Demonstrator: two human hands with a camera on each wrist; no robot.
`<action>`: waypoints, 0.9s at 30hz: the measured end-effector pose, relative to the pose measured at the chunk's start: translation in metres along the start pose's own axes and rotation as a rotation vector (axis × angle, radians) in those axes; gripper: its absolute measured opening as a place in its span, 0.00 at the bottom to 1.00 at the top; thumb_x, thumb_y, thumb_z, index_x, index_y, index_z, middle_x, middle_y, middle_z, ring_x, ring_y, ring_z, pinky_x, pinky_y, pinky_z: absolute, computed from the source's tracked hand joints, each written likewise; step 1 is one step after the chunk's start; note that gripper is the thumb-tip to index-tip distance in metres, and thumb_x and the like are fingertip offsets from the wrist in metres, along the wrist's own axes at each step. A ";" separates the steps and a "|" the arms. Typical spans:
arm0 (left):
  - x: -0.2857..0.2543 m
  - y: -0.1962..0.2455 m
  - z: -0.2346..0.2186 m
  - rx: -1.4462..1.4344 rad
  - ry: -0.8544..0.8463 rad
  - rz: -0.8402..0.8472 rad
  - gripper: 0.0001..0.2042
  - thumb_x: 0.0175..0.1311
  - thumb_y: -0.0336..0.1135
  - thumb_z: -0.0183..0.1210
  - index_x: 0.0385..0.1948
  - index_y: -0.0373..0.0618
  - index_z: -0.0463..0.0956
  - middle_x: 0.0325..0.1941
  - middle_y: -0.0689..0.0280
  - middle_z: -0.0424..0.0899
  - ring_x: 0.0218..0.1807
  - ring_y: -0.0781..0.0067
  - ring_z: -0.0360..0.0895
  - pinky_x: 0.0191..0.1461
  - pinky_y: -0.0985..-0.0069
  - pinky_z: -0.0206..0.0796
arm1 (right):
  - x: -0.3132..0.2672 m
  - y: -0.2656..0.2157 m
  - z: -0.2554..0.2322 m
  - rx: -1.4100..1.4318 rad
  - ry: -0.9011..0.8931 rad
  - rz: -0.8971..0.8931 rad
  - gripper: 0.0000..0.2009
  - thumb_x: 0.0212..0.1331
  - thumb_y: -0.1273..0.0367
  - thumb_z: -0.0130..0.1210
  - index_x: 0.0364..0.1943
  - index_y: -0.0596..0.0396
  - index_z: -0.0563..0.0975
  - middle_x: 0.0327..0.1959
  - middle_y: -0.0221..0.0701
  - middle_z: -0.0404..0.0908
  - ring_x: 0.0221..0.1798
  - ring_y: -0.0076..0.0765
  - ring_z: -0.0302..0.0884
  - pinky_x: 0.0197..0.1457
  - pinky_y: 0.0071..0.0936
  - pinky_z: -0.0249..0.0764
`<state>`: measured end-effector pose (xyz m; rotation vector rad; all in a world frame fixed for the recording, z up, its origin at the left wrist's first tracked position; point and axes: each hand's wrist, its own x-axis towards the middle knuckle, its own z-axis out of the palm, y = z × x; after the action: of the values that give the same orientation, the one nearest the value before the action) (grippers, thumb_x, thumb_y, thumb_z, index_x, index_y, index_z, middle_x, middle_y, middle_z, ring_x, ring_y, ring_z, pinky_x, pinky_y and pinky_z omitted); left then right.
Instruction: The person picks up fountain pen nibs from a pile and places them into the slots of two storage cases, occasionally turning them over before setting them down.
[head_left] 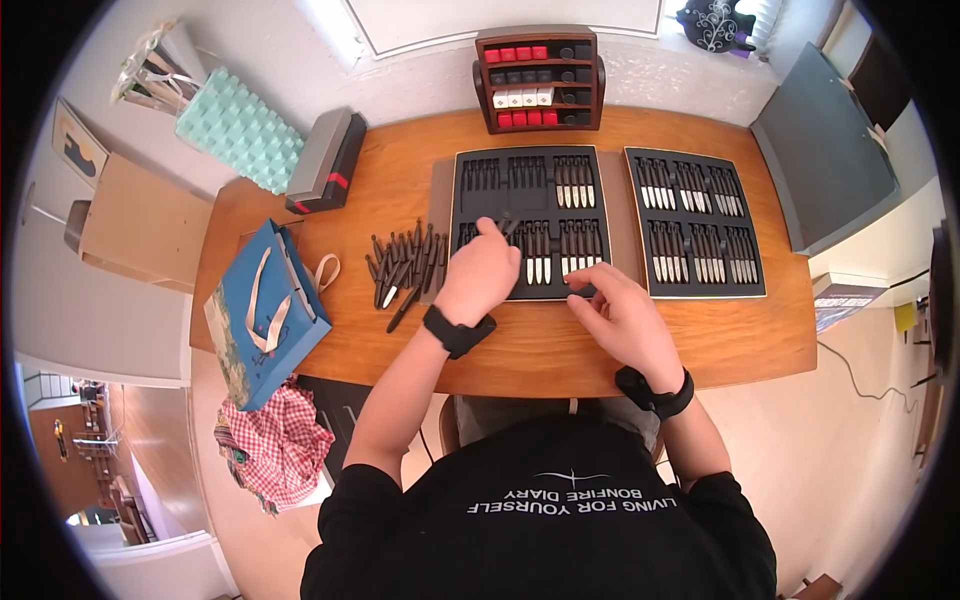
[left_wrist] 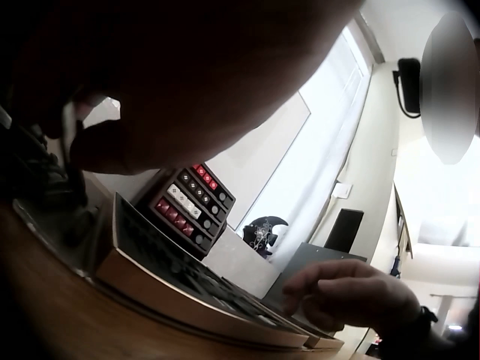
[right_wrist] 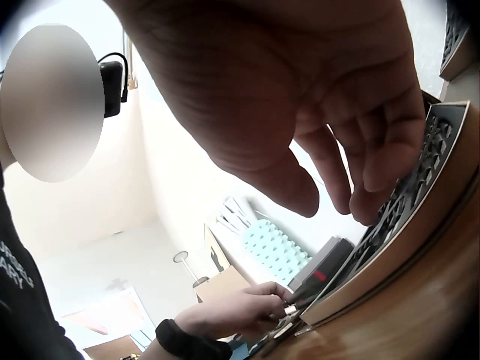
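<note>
My left hand (head_left: 480, 275) is over the left black tray (head_left: 529, 208), pinching a slim dark pen-like stick (head_left: 507, 224) between thumb and fingers. In the left wrist view, that hand is mostly a dark shape in the foreground. The tray has compartments with several rows of such sticks, some showing silvery ends. Beside its left edge lies a loose pile of similar sticks (head_left: 400, 262). My right hand (head_left: 625, 315) is at the tray's near right corner, its fingers loosely bent and holding nothing; the right wrist view shows its palm side.
To the right is a second black tray (head_left: 693, 222) with rows of sticks. Behind stands a small wooden rack (head_left: 540, 78) with red, black and white boxes. A blue paper bag (head_left: 262, 310) and a grey box (head_left: 325, 158) are at left; a grey panel (head_left: 825, 150) leans at right.
</note>
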<state>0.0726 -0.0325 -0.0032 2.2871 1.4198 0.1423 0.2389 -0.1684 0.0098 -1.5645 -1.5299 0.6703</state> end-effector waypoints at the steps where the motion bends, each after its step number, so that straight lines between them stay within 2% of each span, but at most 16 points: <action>1: -0.001 -0.006 -0.004 -0.050 0.044 -0.013 0.14 0.65 0.35 0.47 0.39 0.29 0.61 0.26 0.41 0.79 0.32 0.41 0.79 0.37 0.57 0.72 | 0.000 0.000 -0.001 0.000 -0.001 -0.001 0.10 0.57 0.71 0.57 0.42 0.57 0.77 0.35 0.34 0.78 0.27 0.34 0.74 0.34 0.29 0.72; 2: -0.004 -0.013 -0.009 -0.139 0.048 -0.033 0.14 0.66 0.35 0.45 0.39 0.28 0.61 0.28 0.40 0.78 0.35 0.40 0.79 0.39 0.58 0.71 | -0.001 0.000 -0.001 0.001 -0.004 0.002 0.10 0.57 0.71 0.57 0.42 0.58 0.77 0.35 0.34 0.78 0.27 0.34 0.74 0.34 0.29 0.72; 3: -0.008 -0.025 -0.012 -0.234 0.071 -0.045 0.15 0.65 0.35 0.44 0.40 0.27 0.61 0.29 0.37 0.78 0.36 0.36 0.77 0.41 0.52 0.69 | -0.001 -0.001 -0.001 0.003 -0.007 0.004 0.10 0.58 0.71 0.56 0.42 0.58 0.77 0.35 0.34 0.78 0.27 0.34 0.74 0.34 0.29 0.72; 5: -0.025 -0.050 -0.014 -0.272 0.195 -0.042 0.15 0.65 0.35 0.43 0.43 0.29 0.61 0.31 0.36 0.78 0.39 0.35 0.76 0.45 0.52 0.67 | 0.000 -0.005 -0.002 0.001 -0.022 0.017 0.10 0.58 0.71 0.56 0.42 0.58 0.77 0.35 0.34 0.78 0.27 0.34 0.74 0.34 0.29 0.72; 7: -0.041 -0.066 -0.019 -0.206 0.254 -0.099 0.15 0.65 0.35 0.43 0.45 0.30 0.61 0.29 0.38 0.78 0.39 0.34 0.76 0.46 0.51 0.66 | 0.001 -0.004 0.000 -0.001 -0.043 0.031 0.09 0.58 0.71 0.56 0.42 0.58 0.77 0.34 0.34 0.78 0.27 0.34 0.74 0.34 0.29 0.72; 8: -0.053 -0.064 -0.027 -0.215 0.228 -0.170 0.15 0.63 0.33 0.44 0.46 0.31 0.61 0.35 0.38 0.77 0.40 0.34 0.75 0.46 0.51 0.66 | 0.002 -0.003 0.003 0.002 -0.052 0.024 0.09 0.58 0.71 0.56 0.42 0.58 0.77 0.34 0.33 0.78 0.27 0.33 0.74 0.34 0.29 0.72; 11: -0.068 -0.073 -0.025 -0.057 0.347 -0.108 0.15 0.60 0.31 0.47 0.47 0.33 0.60 0.42 0.39 0.75 0.41 0.35 0.75 0.44 0.51 0.67 | 0.006 -0.009 0.010 0.023 -0.089 0.017 0.09 0.58 0.71 0.56 0.42 0.58 0.77 0.34 0.33 0.78 0.27 0.33 0.74 0.34 0.29 0.72; 12: -0.072 -0.072 -0.025 -0.063 0.313 -0.177 0.17 0.58 0.30 0.50 0.48 0.33 0.62 0.49 0.43 0.72 0.47 0.39 0.74 0.49 0.53 0.66 | 0.008 -0.012 0.012 0.040 -0.101 0.026 0.09 0.58 0.71 0.56 0.41 0.58 0.77 0.34 0.33 0.78 0.27 0.33 0.74 0.33 0.29 0.72; 13: -0.075 -0.073 -0.023 -0.066 0.317 -0.181 0.17 0.58 0.30 0.50 0.48 0.33 0.62 0.49 0.43 0.72 0.47 0.39 0.74 0.49 0.53 0.66 | 0.011 -0.013 0.014 0.037 -0.105 0.021 0.09 0.58 0.71 0.56 0.41 0.58 0.77 0.34 0.33 0.78 0.27 0.33 0.74 0.33 0.29 0.72; 15: -0.080 -0.074 -0.015 0.127 0.453 -0.060 0.20 0.59 0.33 0.53 0.52 0.34 0.65 0.55 0.46 0.70 0.56 0.42 0.68 0.57 0.56 0.61 | 0.015 -0.011 0.017 -0.007 -0.084 0.044 0.11 0.57 0.71 0.56 0.43 0.57 0.76 0.35 0.33 0.77 0.28 0.33 0.75 0.33 0.29 0.72; 16: -0.084 -0.070 -0.014 0.088 0.456 -0.045 0.23 0.59 0.35 0.55 0.56 0.36 0.66 0.59 0.48 0.69 0.61 0.44 0.63 0.63 0.56 0.57 | 0.018 -0.010 0.017 -0.014 -0.084 0.045 0.11 0.57 0.71 0.56 0.43 0.57 0.76 0.35 0.33 0.77 0.28 0.33 0.75 0.33 0.29 0.72; 17: -0.086 -0.066 -0.011 0.080 0.456 -0.044 0.23 0.59 0.35 0.55 0.56 0.36 0.66 0.59 0.48 0.69 0.61 0.44 0.63 0.63 0.56 0.57 | 0.023 -0.009 0.017 -0.077 -0.055 0.072 0.13 0.56 0.71 0.56 0.46 0.57 0.74 0.36 0.35 0.76 0.29 0.36 0.76 0.34 0.31 0.72; 19: -0.090 -0.056 -0.003 0.126 0.468 0.112 0.25 0.62 0.37 0.54 0.60 0.37 0.65 0.62 0.47 0.67 0.65 0.43 0.61 0.67 0.55 0.54 | 0.031 -0.004 0.021 -0.145 -0.027 0.099 0.15 0.55 0.70 0.56 0.48 0.57 0.73 0.38 0.37 0.75 0.31 0.39 0.77 0.34 0.34 0.73; 20: -0.094 -0.045 -0.003 0.097 0.380 0.107 0.26 0.63 0.39 0.54 0.63 0.40 0.63 0.66 0.46 0.63 0.69 0.43 0.56 0.70 0.54 0.50 | 0.035 0.000 0.025 -0.225 -0.008 0.080 0.19 0.54 0.70 0.57 0.50 0.58 0.71 0.41 0.40 0.74 0.34 0.44 0.78 0.36 0.36 0.74; 24: -0.097 -0.028 0.012 0.037 0.276 0.227 0.27 0.63 0.41 0.55 0.65 0.46 0.63 0.70 0.49 0.60 0.73 0.44 0.51 0.72 0.56 0.50 | 0.047 0.005 0.039 -0.463 -0.024 0.013 0.27 0.49 0.65 0.62 0.52 0.63 0.67 0.49 0.48 0.69 0.43 0.55 0.78 0.44 0.42 0.77; 27: -0.099 -0.025 0.021 0.099 0.272 0.227 0.27 0.63 0.41 0.55 0.65 0.48 0.64 0.70 0.50 0.61 0.74 0.45 0.50 0.71 0.58 0.53 | 0.057 -0.004 0.043 -0.524 -0.085 0.055 0.31 0.46 0.63 0.64 0.53 0.66 0.65 0.49 0.50 0.68 0.44 0.56 0.79 0.45 0.40 0.78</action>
<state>0.0121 -0.1160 -0.0180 2.5854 1.3122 0.4790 0.2076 -0.1042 0.0004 -1.9868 -1.8305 0.3821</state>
